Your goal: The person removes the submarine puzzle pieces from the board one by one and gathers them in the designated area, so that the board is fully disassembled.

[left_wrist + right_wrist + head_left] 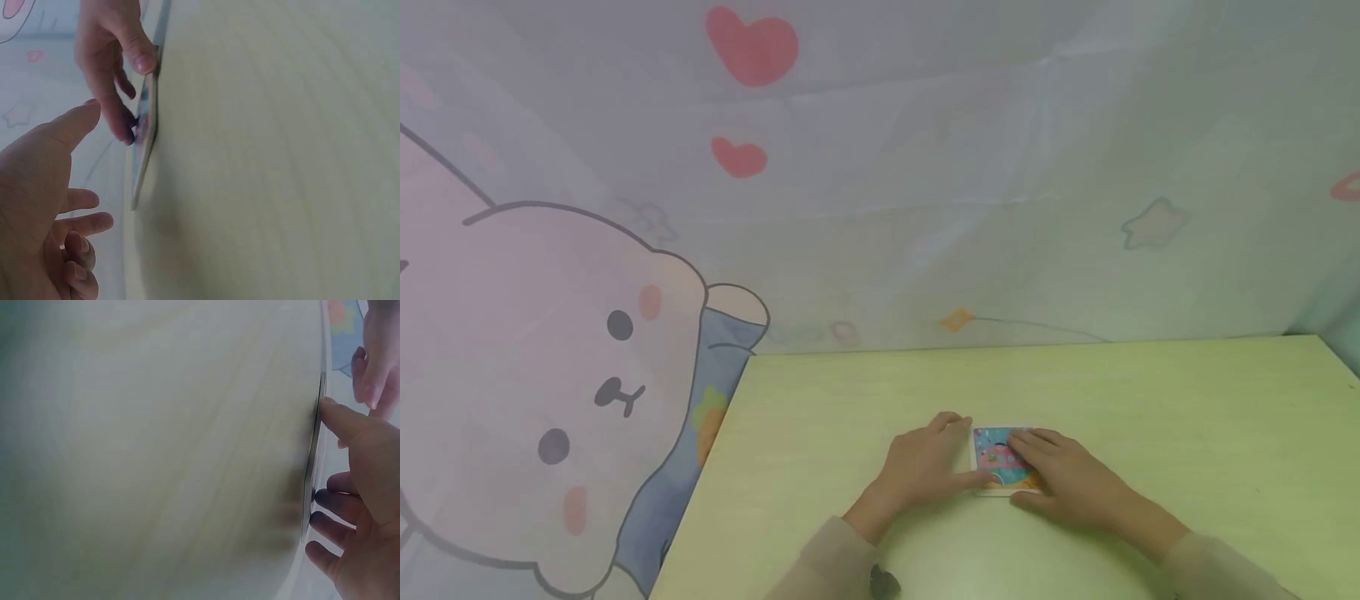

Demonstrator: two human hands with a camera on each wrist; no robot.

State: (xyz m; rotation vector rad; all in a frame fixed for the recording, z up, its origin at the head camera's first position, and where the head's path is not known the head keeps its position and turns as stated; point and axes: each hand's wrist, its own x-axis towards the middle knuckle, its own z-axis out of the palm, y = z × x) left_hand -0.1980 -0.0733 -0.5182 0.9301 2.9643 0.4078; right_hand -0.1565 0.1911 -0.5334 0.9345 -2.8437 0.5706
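A small, thin square picture board (996, 456), printed in blue, pink and orange with a pale border, lies flat on the table. My right hand (1075, 485) rests on its right part, fingers spread over the picture and the thumb at the near edge. From the left wrist view, the right fingertips and thumb touch the board (147, 128), seen almost edge-on. My left hand (921, 467) stands at the board's left side, thumb reaching to the near left corner and fingers loosely bent beside the far left corner.
The pale yellow table (820, 400) runs back to a hanging cloth (887, 250) printed with hearts, a star and a large bear. A small dark shape (884, 582) shows by the left sleeve at the bottom of the head view.
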